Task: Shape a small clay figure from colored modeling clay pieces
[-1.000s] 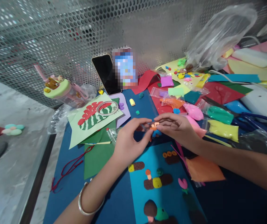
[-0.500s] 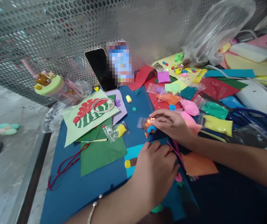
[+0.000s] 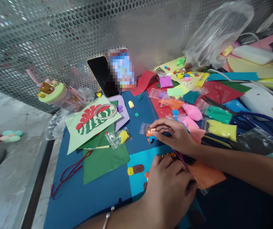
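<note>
My left hand [image 3: 171, 187], with a beaded bracelet on its wrist, lies low over a bright blue sheet [image 3: 136, 183]. Its fingers curl down, and their tips are hidden. On that sheet are a yellow and brown clay shape [image 3: 135, 169], a row of small orange clay rings [image 3: 169, 155] and an orange piece [image 3: 147, 175] partly behind the hand. Farther back, my right hand [image 3: 174, 132] has its thumb and fingers closed around orange and blue clay pieces [image 3: 152, 136]. A small clear bag [image 3: 144, 128] sits right beside them.
Bags of coloured clay [image 3: 222, 129] and paper crowd the right side. Two phones [image 3: 104, 76] lean on the perforated metal panel [image 3: 150, 31]. To the left are a cup [image 3: 60, 95], a watermelon paper picture [image 3: 73, 141] with a tape roll [image 3: 105, 111], and red cord [image 3: 70, 173].
My left hand has shifted right and nearer to me, uncovering the brown clay oval and the orange rings. My right hand stays at the clay pieces, its fingers slightly lower over them.
</note>
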Action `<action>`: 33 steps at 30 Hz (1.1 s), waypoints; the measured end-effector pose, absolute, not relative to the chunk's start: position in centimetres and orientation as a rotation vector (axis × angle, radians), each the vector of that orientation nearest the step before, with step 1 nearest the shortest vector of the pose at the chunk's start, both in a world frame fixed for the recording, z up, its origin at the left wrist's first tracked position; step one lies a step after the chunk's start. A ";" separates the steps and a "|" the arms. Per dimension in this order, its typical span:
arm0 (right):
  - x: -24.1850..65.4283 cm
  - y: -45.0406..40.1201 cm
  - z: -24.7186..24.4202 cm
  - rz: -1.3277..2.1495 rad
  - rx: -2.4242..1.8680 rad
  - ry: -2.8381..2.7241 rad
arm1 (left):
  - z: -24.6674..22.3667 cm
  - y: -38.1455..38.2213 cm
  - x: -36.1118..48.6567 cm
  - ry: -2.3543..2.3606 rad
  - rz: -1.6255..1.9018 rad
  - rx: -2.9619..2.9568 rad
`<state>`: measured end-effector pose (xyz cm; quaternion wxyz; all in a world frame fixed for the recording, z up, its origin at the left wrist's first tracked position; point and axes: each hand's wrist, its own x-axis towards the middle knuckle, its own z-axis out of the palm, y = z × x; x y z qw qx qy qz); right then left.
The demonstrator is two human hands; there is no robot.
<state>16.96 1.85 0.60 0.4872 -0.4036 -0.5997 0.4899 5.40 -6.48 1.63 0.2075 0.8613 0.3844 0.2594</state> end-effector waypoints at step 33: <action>16.4 2.2 0.7 1.212 -1.065 -1.085 | 2.2 -3.6 5.8 1.127 0.369 2.333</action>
